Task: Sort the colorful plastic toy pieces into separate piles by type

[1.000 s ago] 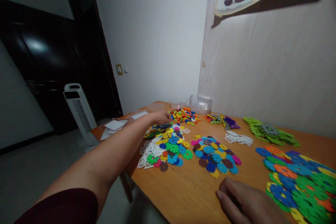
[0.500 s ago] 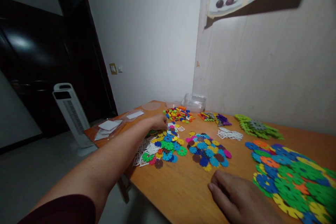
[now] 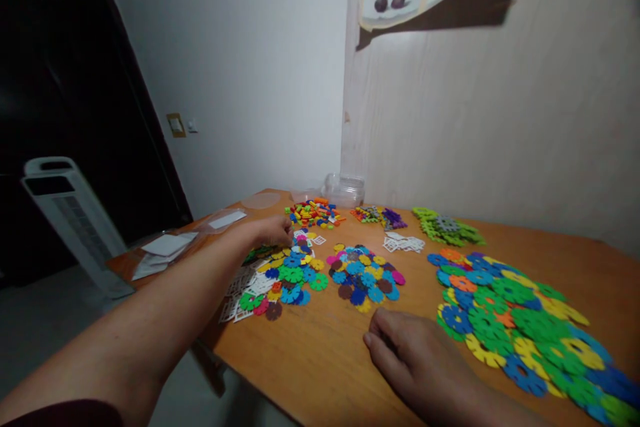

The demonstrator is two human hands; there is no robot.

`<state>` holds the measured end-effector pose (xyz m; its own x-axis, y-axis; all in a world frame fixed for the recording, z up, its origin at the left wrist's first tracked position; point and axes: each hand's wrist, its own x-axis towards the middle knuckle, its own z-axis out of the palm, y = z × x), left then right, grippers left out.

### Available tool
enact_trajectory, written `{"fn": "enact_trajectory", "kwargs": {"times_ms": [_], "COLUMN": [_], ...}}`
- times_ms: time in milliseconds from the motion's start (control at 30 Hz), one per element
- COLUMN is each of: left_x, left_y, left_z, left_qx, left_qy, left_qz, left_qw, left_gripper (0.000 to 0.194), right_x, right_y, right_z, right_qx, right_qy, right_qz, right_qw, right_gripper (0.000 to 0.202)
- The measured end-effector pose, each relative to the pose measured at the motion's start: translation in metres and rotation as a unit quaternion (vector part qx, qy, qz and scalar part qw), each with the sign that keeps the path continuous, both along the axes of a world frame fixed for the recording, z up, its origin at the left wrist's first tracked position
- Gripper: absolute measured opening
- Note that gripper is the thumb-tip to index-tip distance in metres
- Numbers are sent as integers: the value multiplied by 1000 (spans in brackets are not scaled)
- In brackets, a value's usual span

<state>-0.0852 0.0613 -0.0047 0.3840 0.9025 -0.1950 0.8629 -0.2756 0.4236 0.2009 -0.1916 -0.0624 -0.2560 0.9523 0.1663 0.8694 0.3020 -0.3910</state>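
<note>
Discs lie just beside the left hand's curled fingers, any pinch untellable; the right hand's fold loosely together, and the view has swung rightward.

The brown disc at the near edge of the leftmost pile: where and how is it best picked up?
Probably by its near rim, pinched from the near side. The brown disc looks thin and flat on the table, at the outer edge of the pile, with that rim uncovered, so lifting it there first seems easiest.
</note>
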Motion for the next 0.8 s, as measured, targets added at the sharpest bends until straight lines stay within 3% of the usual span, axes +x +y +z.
{"fn": "enact_trajectory", "kwargs": {"times_ms": [300, 567, 667, 800], "left_x": [-1, -11, -16, -15], "left_y": [3, 10, 16, 22], "left_z": [7, 10, 8, 11], "left_qx": [1, -20, 24, 139], "left_qy": [31, -5, -2, -15], "left_qz": [-4, -26, 6, 42], "left_qw": [1000, 999, 1000, 989], "left_gripper": [27, 33, 26, 13], "right_x": [1, 2, 2, 1], "right_y": [-2, 0, 0, -2], "right_z": [-2, -4, -4, -2], "right_qx": [20, 26, 25, 29], "right_qy": [25, 25, 28, 26], "right_qz": [0, 0, 0, 0], "right_qw": [999, 999, 999, 999], "right_gripper": [18, 19, 19, 18]}}
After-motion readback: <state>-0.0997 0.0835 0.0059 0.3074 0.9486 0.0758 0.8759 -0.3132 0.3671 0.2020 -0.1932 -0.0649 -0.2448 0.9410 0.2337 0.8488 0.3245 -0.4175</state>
